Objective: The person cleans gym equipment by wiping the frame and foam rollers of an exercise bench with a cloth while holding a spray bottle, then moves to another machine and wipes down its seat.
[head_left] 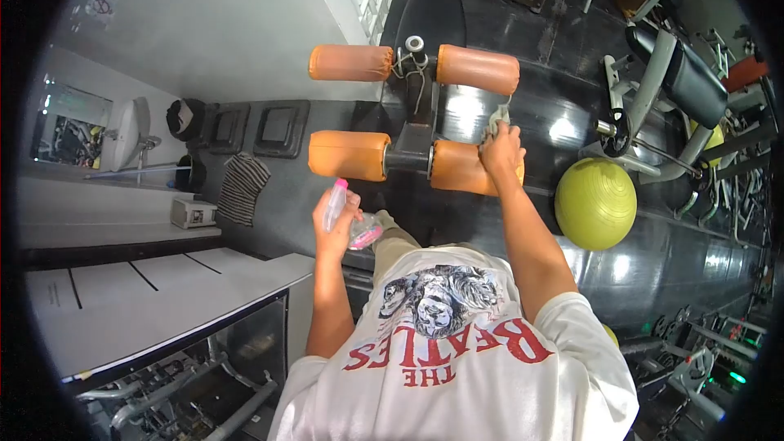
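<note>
Left hand (335,224): I see fingers clenched round a spray bottle (334,205) with pink cap, held near my chest.
Right hand (500,151): fingers grasping a grey cloth (495,120), pressed on the lower right orange roller pad (461,167).
Nearby: yellow exercise ball (595,203) beside the machine.

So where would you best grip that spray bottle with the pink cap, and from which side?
Around the clear body, just under the pink head, coming from the side. The spray bottle stands roughly upright in the left hand, and its slim, round barrel probably suits a wrap-around grip; the head would stop it slipping down. The right hand presses a cloth on the orange roller pad.
</note>
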Available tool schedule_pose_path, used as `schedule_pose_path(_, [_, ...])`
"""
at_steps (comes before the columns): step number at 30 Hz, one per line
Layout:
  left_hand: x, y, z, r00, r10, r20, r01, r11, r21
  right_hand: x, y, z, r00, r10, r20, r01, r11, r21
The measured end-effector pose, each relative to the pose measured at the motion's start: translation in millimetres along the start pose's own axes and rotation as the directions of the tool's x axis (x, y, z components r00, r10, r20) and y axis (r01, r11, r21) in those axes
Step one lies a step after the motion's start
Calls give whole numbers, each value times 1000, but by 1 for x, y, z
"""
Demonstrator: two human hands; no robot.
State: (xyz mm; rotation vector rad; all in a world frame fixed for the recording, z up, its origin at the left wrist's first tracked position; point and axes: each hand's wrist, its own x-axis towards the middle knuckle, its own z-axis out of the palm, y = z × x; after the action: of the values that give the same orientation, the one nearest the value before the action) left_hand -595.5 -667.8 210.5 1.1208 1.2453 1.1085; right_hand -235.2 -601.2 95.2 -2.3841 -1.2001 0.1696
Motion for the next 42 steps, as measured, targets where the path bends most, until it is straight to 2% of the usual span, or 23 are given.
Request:
schedule_pose_path(3, [-9, -9, 3, 1000, -22, -13, 21, 1000, -19, -27, -46, -12, 947, -301, 114, 296, 954, 54])
schedule_pose_path(5, [-13, -15, 7, 999, -40, 22, 41, 999, -37, -59, -55, -5, 809, -544, 222, 537, 838, 98])
schedule_pose_path(6, [-12, -17, 9, 998, -48, 46, 49, 998, -25, -74, -47, 9, 756, -641, 137, 636, 767, 78])
schedule_pose_path(9, [-9, -13, 16, 994, -44, 101, 45, 999, -15, -77, -18, -12, 823, -493, 282, 519, 854, -22])
schedule_pose_path(11, [-12, -9, 17, 992, -33, 119, 32, 999, 8, -63, 37, -9, 901, -390, 190, 423, 886, -187])
schedule_pose_path(14, [-13, -11, 14, 992, -65, 107, 66, 998, -3, -39, 81, -46, 991, 10, 132, 15, 983, -181])
schedule_pose_path(15, [-13, -13, 12, 992, -66, 108, 67, 998, -1, -30, 97, -47, 978, 179, 109, -156, 970, -188])
schedule_pose_path(17, [-15, -15, 11, 992, -66, 103, 67, 998, -7, -22, 116, -51, 936, 351, 24, -346, 932, -108])
schedule_pose_path(18, [-14, -18, 10, 992, -60, 108, 61, 998, -7, -23, 114, -49, 953, 301, -21, -302, 952, -44])
schedule_pose_path(20, [-12, -19, 11, 991, -63, 114, 64, 998, -6, -37, 92, -24, 982, -56, -178, 58, 998, 3])
schedule_pose_path(22, [-7, -14, 18, 989, -68, 132, 68, 998, 2, -62, 14, -41, 971, -234, -39, 234, 972, -2])
schedule_pose_path(23, [-3, -12, 22, 985, -68, 158, 68, 998, 6, -67, 22, 6, 929, -355, 107, 304, 894, 329])
schedule_pose_path(24, [1, -10, 26, 980, -69, 186, 68, 998, 12, -83, -14, -13, 831, -552, 69, 527, 821, 219])
schedule_pose_path(25, [4, -8, 31, 974, -72, 213, 70, 997, 18, -92, -38, -20, 790, -570, 226, 561, 821, 107])
schedule_pose_path(27, [9, 1, 43, 967, -72, 246, 74, 997, 0, -98, -31, -1, 682, -684, 258, 712, 702, -17])
schedule_pose_path(30, [10, 2, 40, 967, -52, 248, 54, 999, -5, -79, 14, -22, 819, -497, 287, 541, 835, -99])
schedule_pose_path(32, [5, -3, 31, 974, -63, 216, 68, 998, -17, -65, 61, -38, 937, -282, 206, 306, 947, -96])
schedule_pose_path(33, [2, -11, 26, 978, -75, 194, 83, 996, -33, -60, 77, -44, 962, -243, 123, 251, 966, -61])
schedule_pose_path(35, [-6, -20, 15, 981, -109, 163, 116, 993, -37, -46, 86, -45, 983, -150, 106, 156, 987, -42])
schedule_pose_path(37, [-9, -25, 15, 982, -129, 138, 135, 990, -38, -40, 58, -52, 992, -126, -14, 127, 991, 53])
schedule_pose_path(39, [-9, -29, 16, 980, -127, 153, 133, 991, -33, -44, 28, -41, 972, -228, -48, 231, 971, 57])
schedule_pose_path(41, [-6, -29, 19, 976, -122, 181, 129, 991, -29, -64, -13, -40, 909, -405, 94, 381, 902, 203])
schedule_pose_path(42, [-4, -27, 22, 974, -109, 199, 116, 993, -24, -77, -31, -35, 853, -503, 137, 482, 862, 158])
